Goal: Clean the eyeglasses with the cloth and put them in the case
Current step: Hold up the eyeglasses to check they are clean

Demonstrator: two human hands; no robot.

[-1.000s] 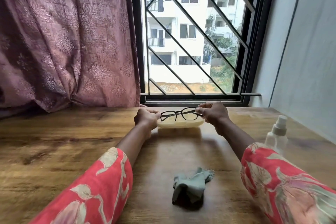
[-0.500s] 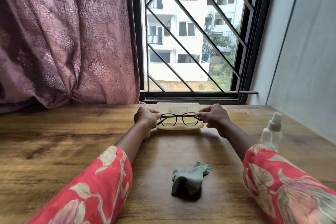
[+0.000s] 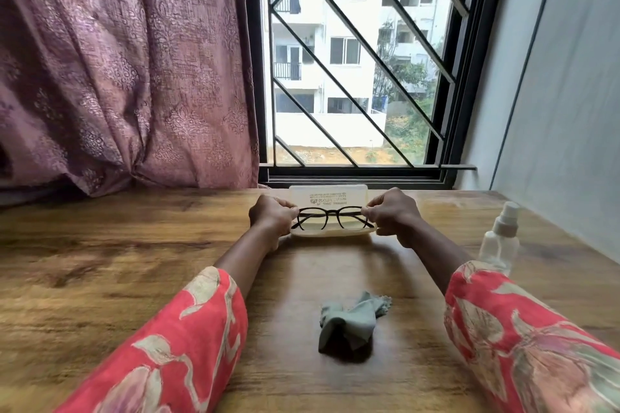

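Left side: curtain (image 3: 120, 70) is hanging down to the table's (image 3: 100, 278) far edge, bunching where it meets the wood. Table left of the arms is lying bare wood, lots of room there, running out of frame at left.

Left hand (image 3: 272, 214) is pinching the left end of the glasses (image 3: 330, 219), fingers curled tight around it. Left sleeve (image 3: 188, 345) is lying low over the near table.

Glasses are sitting level between the two hands, long axis running left-right, parallel to the table's far edge, lenses upright and facing the camera. They are hovering in or just above the lower half of the case (image 3: 330, 231); can't tell whether they are touching it. Case is lying open, long axis also left-right, lid standing up behind with printed text showing. Case is sitting near the far edge, right under the window (image 3: 355, 77), only a thin strip of table behind it.

Cloth (image 3: 352, 322) is lying crumpled mid-table, well nearer the camera than the case, between the forearms, touching neither. Open wood between cloth and case.

Right hand (image 3: 391, 214) is pinching the right end of the glasses, fingers closed on it.

Bottle (image 3: 500, 238) is standing upright right of the right forearm, apart from the case, its base partly hidden by the right sleeve (image 3: 530, 339). Wall (image 3: 553, 94) is closing off the right side, a narrow strip of table between it and the bottle.
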